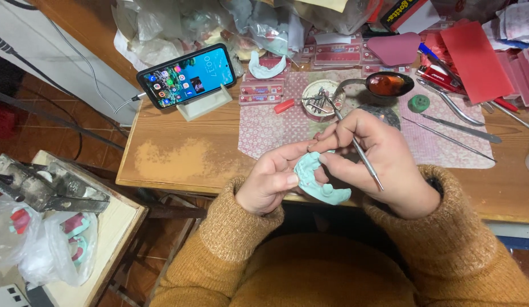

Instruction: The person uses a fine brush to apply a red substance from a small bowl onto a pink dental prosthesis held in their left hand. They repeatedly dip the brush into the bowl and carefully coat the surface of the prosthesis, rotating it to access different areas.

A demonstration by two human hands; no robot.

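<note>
While we look down at our two hands, we see them close together over the near edge of the wooden worktop [179,165]. Our left hand [270,185] is curled shut around a pale green mold [318,182] shaped like a row of teeth, with the thumb pressed on its side. Our right hand [378,165] is closed on a thin metal tool [358,149], held like a pencil, and its fingers also touch the mold. The mold sits between both hands, up off the worktop.

We think we are in the middle of working on the mold with the tool. The next move seems to need a slow, gentle touch and a steady grip, so the mold does not chip or slip.

Lots of things lie around. A phone [187,75] leans on a white stand [205,103] to the left. A small round dish [323,99] with metal bits sits on a dotted pink cloth [270,128] just past our hands. A spoon [384,85] with something reddish in it lies near it. Long metal tools [458,129] and red wax sheets [478,59] lie to the right. A second pale mold [266,65] rests farther back. Nothing blocks our hands, but the dish is near.
</note>
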